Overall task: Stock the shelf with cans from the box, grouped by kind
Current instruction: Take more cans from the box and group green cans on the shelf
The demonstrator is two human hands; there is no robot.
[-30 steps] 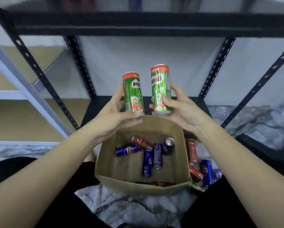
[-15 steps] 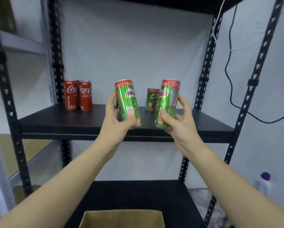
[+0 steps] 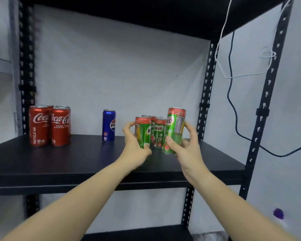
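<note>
**Two Milo cans held at the shelf beside the Milo group**

A black shelf (image 3: 76, 160) is seen at chest height, framed by perforated black posts. At its far left, a cluster of red Coke cans (image 3: 49, 125) is stood upright, touching one another; two are plainly shown in front and more tops are glimpsed behind them, though their count cannot be told. Well to the right of these, a single blue Pepsi can (image 3: 109, 125) is stood upright, apart from every other can.

Further right, the left hand (image 3: 135, 145) is wrapped around a green Milo can (image 3: 144, 132), which is held upright with its base at or just above the shelf board; contact with the board cannot be told. Just behind and between the hands, a standing group of Milo cans (image 3: 158, 131) is set on the shelf, with at least one label facing forward and other tops partly hidden behind it.

The right hand (image 3: 186, 148) is clasped around a second Milo can (image 3: 175, 130), which is tilted slightly and held a little higher than the left one, close against the standing group.

On the right, beyond the post, a black cable (image 3: 233, 108) and a white cord (image 3: 221, 35) are hung against the wall.
</note>
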